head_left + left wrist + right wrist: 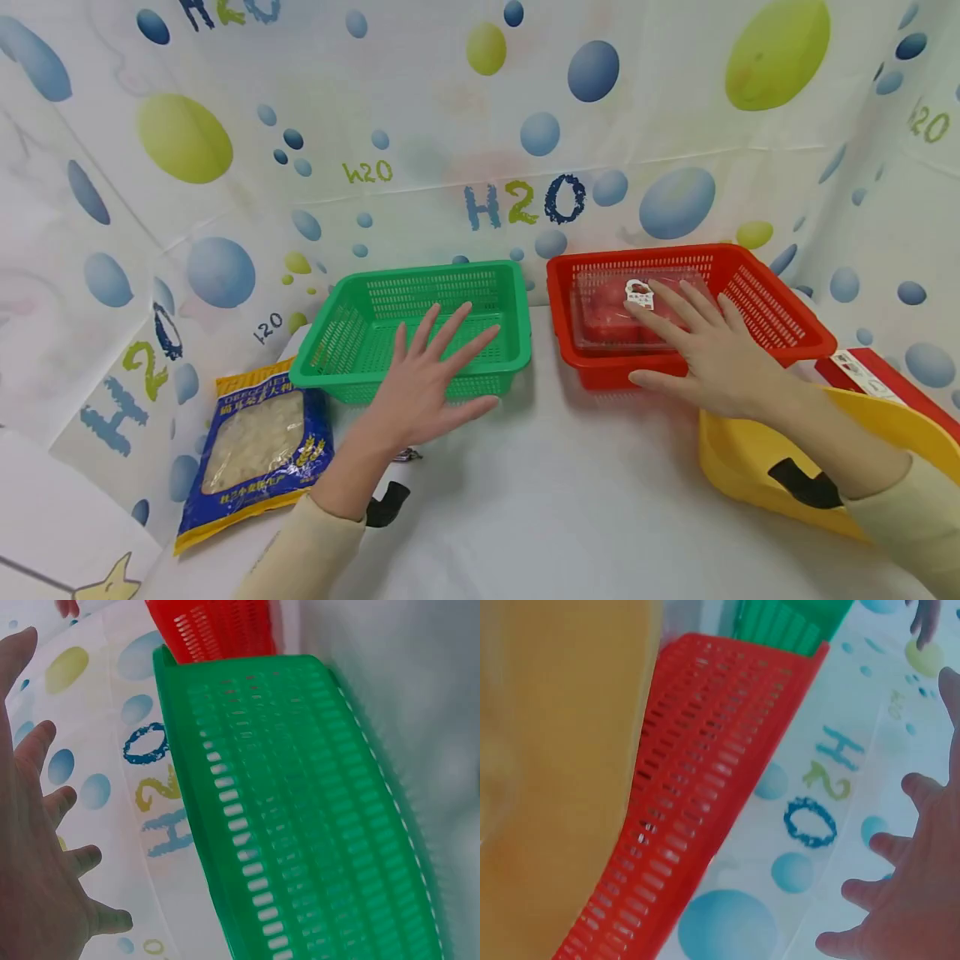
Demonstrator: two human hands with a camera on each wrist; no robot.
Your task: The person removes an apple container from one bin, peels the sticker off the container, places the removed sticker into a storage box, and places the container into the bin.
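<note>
My left hand (423,387) is spread wide with nothing in it, overlapping the near side of the green basket (337,375) in the head view. The left wrist view shows its straight fingers above the green basket (300,810). My right hand (712,358) is likewise spread and holds nothing; it overlaps the red basket (765,308) in the head view. Inside the red basket lies a clear plastic box (611,312) of red contents with a white label, partly hidden by the fingers. The right wrist view shows the red basket (697,772) beyond a yellow container (562,750).
A blue and yellow bag of orecchiette pasta (255,450) leans left of the green basket. The yellow container (738,458) stands under my right forearm, with a red box (892,383) behind it. A small shiny item (407,455) shows beside my left wrist. A patterned cloth (420,108) hangs behind.
</note>
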